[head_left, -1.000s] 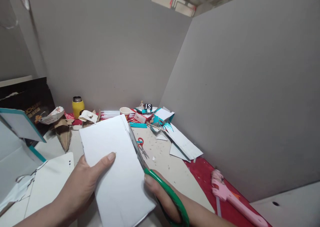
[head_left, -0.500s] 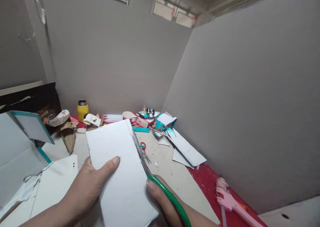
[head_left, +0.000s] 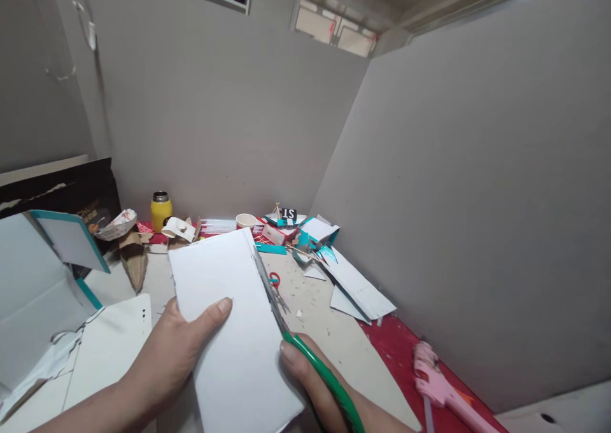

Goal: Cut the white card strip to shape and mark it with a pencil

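Note:
A white sheet of cardboard is held up over the table in front of me. My left hand grips its left side, thumb lying flat on the face and fingers hidden behind. Green-handled scissors are in my right hand, with the handle running down past the lower edge of the view. Their blades lie along the right edge of the cardboard, near a thin strip at its top right corner. Whether the blades are parted is hard to tell.
Red-handled scissors lie behind the cardboard. White cardboard pieces rest by the right wall, and a pink glue gun sits on red cloth. A yellow bottle, a paper cup and an opened white-and-teal box stand further left.
The view has shifted slightly, so the background sits a little right and lower. Both hands, the cardboard and the scissors keep nearly the same position.

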The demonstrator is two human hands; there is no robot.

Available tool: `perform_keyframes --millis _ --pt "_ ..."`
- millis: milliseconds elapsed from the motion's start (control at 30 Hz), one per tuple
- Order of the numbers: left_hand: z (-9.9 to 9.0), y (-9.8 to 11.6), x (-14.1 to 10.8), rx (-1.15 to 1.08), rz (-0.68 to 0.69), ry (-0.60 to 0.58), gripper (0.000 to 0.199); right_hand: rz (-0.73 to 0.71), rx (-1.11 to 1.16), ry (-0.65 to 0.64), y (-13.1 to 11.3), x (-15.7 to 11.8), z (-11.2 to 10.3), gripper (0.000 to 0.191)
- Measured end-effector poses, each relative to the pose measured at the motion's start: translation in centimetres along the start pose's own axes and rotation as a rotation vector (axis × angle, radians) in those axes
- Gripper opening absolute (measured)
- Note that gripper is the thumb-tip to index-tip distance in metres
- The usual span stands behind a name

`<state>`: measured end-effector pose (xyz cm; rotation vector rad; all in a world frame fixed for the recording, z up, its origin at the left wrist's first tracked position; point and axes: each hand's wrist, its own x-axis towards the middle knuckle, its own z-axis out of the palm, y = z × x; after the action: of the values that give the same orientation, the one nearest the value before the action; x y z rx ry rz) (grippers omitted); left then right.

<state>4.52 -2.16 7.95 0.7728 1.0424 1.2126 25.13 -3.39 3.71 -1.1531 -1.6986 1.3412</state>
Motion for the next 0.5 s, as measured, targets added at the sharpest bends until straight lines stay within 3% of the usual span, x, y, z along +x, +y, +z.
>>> perform_keyframes --millis 100,267,500 --pt "-0.12 -0.04 0.07 0.012 -0.002 -0.008 0.083 0.025 0.032 -0.016 -0.25 -0.04 -0.02 0.059" --pt "-0.11 0.04 -0.04 -0.001 -0.015 -0.016 0.084 0.031 0.021 0.067 -0.16 -0.34 0.1 0.057" --pt "-0.08 0.25 -0.17 0.016 -0.018 -0.027 0.08 0.093 0.043 0.051 -0.65 -0.75 0.1 0.058"
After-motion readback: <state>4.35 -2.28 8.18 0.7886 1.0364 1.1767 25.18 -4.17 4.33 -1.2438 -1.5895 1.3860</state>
